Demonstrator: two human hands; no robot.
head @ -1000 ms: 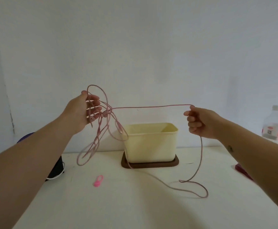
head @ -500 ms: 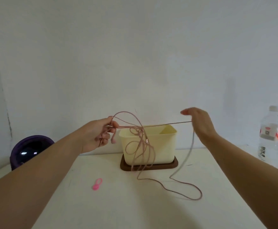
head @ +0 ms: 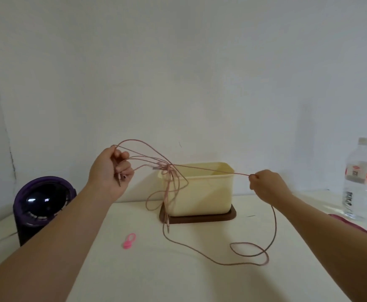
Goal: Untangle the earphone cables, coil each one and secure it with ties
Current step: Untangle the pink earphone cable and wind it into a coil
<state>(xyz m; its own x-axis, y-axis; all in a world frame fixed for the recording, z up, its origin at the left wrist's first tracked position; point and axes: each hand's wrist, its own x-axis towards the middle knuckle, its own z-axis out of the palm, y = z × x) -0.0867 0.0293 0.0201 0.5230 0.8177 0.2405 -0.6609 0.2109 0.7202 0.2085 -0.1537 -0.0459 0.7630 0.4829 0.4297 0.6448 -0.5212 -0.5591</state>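
Early stage: nothing coiled. Tie (head: pixel 129 241) lies unused on table (head: pixel 178 277). Cable (head: pixel 275 223) slack lies looped on table. Left hand (head: pixel 109 174) grips several strands. Right hand (head: pixel 266 185) fingers (head: pixel 253 177) pinch one taut strand. Knot (head: pixel 165 168) hangs between the hands, nearer left, not undone.

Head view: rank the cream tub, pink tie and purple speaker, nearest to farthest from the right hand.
1. Cream tub, just left of the right hand.
2. Pink tie, on the table, farther left.
3. Purple speaker, far left.

Perhaps two cables (head: pixel 166 169), one tie (head: pixel 129 238), one tub (head: pixel 202 192)
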